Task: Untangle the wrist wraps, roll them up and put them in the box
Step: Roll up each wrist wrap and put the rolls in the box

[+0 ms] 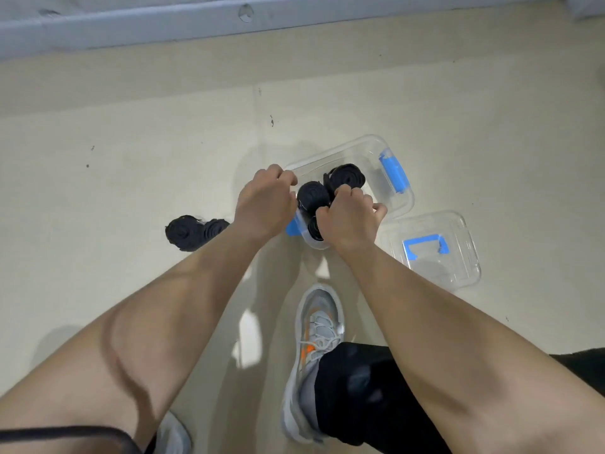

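Head view, left hand (265, 204) and right hand (350, 217), fingers curled, gripping rolled wraps (312, 194) inside box (360, 149)

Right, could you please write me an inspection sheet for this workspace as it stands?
Surface: pale floor, a few dark specks.
Job's things: clear box open, three rolled wraps inside; two more rolls on the floor to its left.
Clutter: lid lying right of the box.
Hands: left hand and right hand curled over the box's near end; grips hidden.
Cables: none certain; dark band at lower left unclear.
Surroundings: grey ledge beyond; grey shoe below the box.
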A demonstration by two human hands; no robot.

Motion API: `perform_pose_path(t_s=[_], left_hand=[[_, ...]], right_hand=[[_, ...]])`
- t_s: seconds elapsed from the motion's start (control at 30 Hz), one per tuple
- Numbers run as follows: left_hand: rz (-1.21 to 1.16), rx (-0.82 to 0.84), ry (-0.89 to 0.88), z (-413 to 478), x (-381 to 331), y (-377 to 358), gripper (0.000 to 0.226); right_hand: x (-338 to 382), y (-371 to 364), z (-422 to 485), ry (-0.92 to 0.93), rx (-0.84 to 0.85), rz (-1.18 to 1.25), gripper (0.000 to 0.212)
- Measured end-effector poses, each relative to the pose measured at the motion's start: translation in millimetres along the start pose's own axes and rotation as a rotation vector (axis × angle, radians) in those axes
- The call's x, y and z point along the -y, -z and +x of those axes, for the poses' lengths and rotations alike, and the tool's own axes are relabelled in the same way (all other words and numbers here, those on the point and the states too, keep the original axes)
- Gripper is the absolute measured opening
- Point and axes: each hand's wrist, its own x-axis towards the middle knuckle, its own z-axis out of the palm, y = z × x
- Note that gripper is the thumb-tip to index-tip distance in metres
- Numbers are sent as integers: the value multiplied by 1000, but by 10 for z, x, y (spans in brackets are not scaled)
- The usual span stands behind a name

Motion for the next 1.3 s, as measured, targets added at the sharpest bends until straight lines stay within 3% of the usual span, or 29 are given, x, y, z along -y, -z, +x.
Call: perform_pose_path(t_s=[0.23,0.4,0.5,0.67,0.83,0.97,1.13,1.3], left_hand=[[48,142,261,-604,854,313,38],[144,153,304,-852,1401,205,71],[85,234,372,-845,1610,85,87],[-84,266,406,-769,1808,-138,88],[-133,225,349,-722,1927,-207,63],[-181,201,358,-741,1866,-62,60],[-178,127,339,-726,1608,298,64],[-143,90,278,-487,1068,760,71]], right_hand=[[601,-132,-406,232,194,211,36],[1004,-502,-540,328,395,176,65],[1204,-763,-529,350,457,119,83],[1456,-1162,-436,322,505,108,92],[1564,-1327,-373,326,427,63,65],[1533,-1187,-364,311,430,130,51],[1372,-698,-432,297,348,259,51],[982,38,-369,212,155,425,59]])
